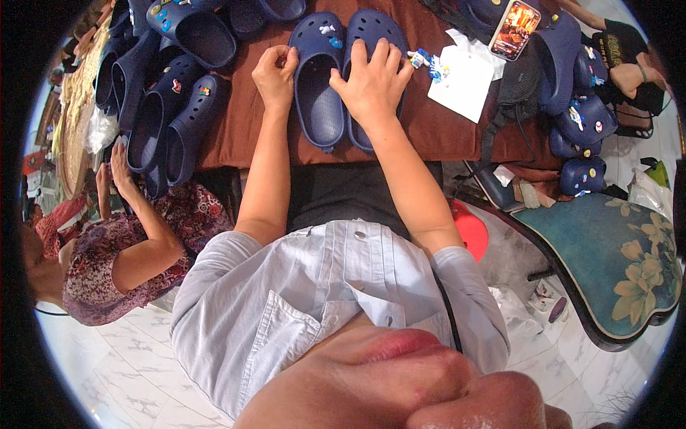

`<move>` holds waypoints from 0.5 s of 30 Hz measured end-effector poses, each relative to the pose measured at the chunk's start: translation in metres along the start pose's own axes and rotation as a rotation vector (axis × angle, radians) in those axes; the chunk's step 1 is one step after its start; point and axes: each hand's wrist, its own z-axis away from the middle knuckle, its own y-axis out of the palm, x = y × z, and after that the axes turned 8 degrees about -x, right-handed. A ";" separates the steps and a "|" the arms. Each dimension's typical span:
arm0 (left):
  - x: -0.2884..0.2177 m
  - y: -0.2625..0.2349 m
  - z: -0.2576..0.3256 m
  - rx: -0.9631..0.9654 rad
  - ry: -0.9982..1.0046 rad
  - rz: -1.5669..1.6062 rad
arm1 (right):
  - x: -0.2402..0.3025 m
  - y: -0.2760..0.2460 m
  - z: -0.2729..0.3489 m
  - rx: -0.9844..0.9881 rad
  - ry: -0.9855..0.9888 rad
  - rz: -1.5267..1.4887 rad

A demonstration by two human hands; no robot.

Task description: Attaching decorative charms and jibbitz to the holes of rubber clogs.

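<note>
A pair of navy clogs lies side by side on a brown cloth (443,129) over the table, toes pointing far. The left clog (319,79) is touched at its left rim by the left hand (275,71), whose fingers are curled together in a pinch at the edge; whether something small is held in that pinch cannot be told. The right hand (373,84) is laid flat on the right clog (371,43), fingers spread apart and pressing on its upper, nothing clamped. A small charm (327,29) is already seated near the toe of the left clog.

The step in hand is judged to be the fitting of charms into the holes of the uppers, with the right clog being steadied. A careful press of a charm's stud through a hole would be called for next, the shoe being held so that it does not slide on the cloth.

Loose charms (426,63) and a white paper (464,82) lie just right of the pair, and a phone (514,28) farther right. More clogs (171,107) are heaped at the left, where another person's hand (121,168) is at work, and decorated ones (582,114) are stacked at the right.
</note>
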 end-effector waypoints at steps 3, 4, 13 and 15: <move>0.004 0.001 0.001 0.012 -0.063 -0.024 | 0.001 -0.001 0.000 0.017 0.007 -0.004; 0.008 0.003 0.003 0.006 -0.100 0.085 | 0.002 -0.001 -0.001 0.018 0.007 -0.006; 0.022 0.009 -0.003 0.082 -0.135 0.151 | 0.002 0.000 -0.001 -0.004 0.002 0.001; 0.022 0.010 -0.003 0.083 -0.114 0.143 | 0.002 0.000 -0.001 -0.005 0.001 0.000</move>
